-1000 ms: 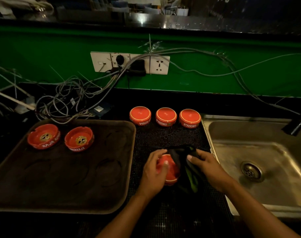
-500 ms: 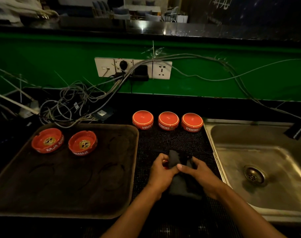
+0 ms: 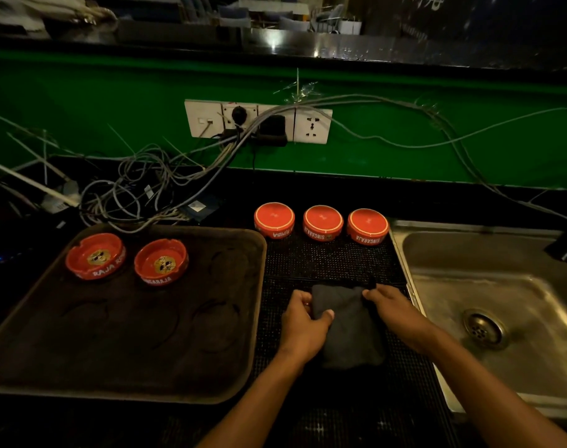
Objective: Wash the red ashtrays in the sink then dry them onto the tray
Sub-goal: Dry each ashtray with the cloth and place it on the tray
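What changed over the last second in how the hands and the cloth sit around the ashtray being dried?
The dark cloth now wraps the ashtray fully; a second ago its red side showed. The left hand grips the bundle, and the right hand shifted to pinch the cloth's top edge. The tray and the other ashtrays stayed put.

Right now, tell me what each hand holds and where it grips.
Both hands grip the dark cloth: left hand at its left edge, right hand pinching its upper right corner. A sliver of red shows under the left fingers.

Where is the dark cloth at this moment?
In the head view the dark cloth sits low at centre on the black mat, held between the left hand and right hand, between tray and sink.
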